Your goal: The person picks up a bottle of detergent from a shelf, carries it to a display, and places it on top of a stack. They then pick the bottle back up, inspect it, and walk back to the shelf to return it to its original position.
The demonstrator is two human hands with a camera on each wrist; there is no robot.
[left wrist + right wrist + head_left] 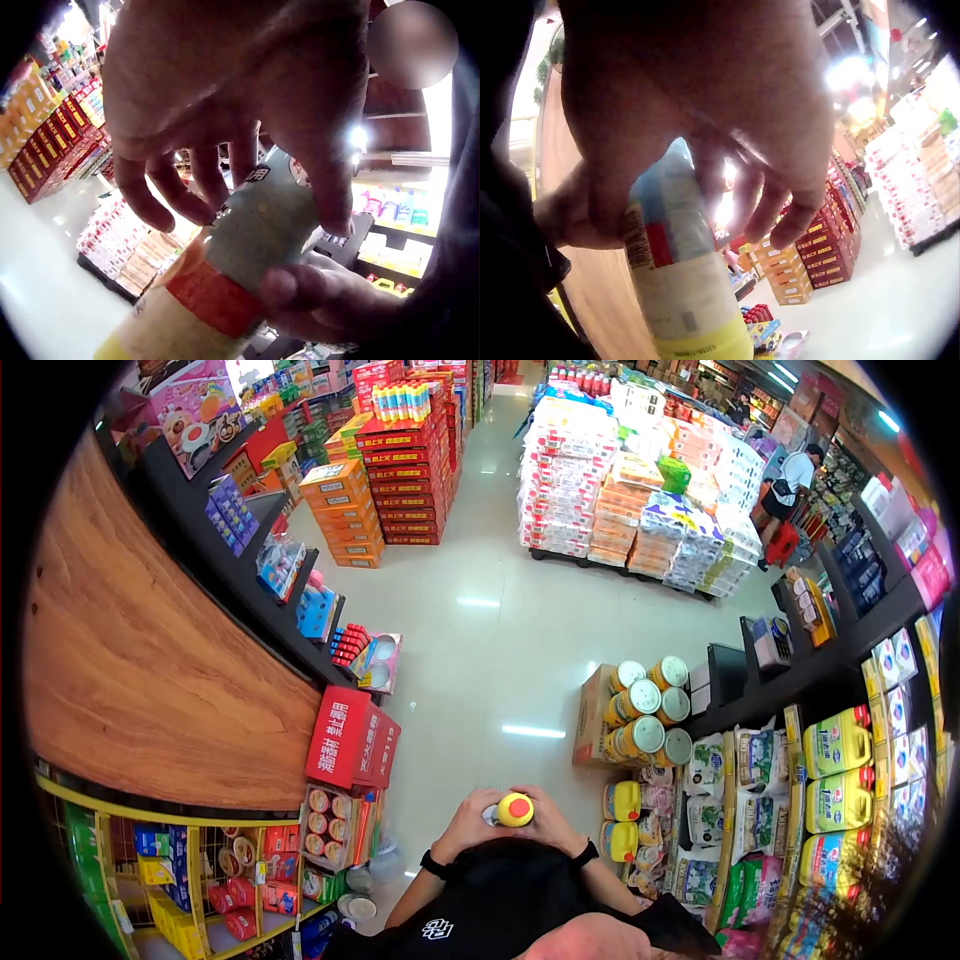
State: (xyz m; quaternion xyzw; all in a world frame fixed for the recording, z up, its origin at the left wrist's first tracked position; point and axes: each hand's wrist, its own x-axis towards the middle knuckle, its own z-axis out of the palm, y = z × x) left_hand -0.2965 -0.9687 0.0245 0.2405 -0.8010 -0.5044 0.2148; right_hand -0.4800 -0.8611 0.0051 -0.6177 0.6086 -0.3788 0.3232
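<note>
A bottle point(514, 810) with a round yellow cap point(516, 809) is held upright in front of the person's chest, cap pointing up toward the head camera. It has a pale printed label with a red band and a yellow base. It rests on no shelf or worktop.

Both hands hold it. The left hand point(468, 822) curls its fingers point(187, 184) over the upper label with the thumb on the other side. The right hand point(553, 822) wraps the body from the opposite side, fingers bent round it.

The step looks like handling the bottle to look it over. It is probably done best with one hand gripping the body firmly while the other loosens and turns it. That way the label comes round without the bottle slipping, and the fingers stay off the print.

Around the person is a shop aisle with a shiny pale floor point(480, 620). To the right are shelves of yellow-green jugs point(838, 742) and stacked tins point(640, 705). To the left are a red carton point(350, 738) and a wooden panel point(150, 650).
</note>
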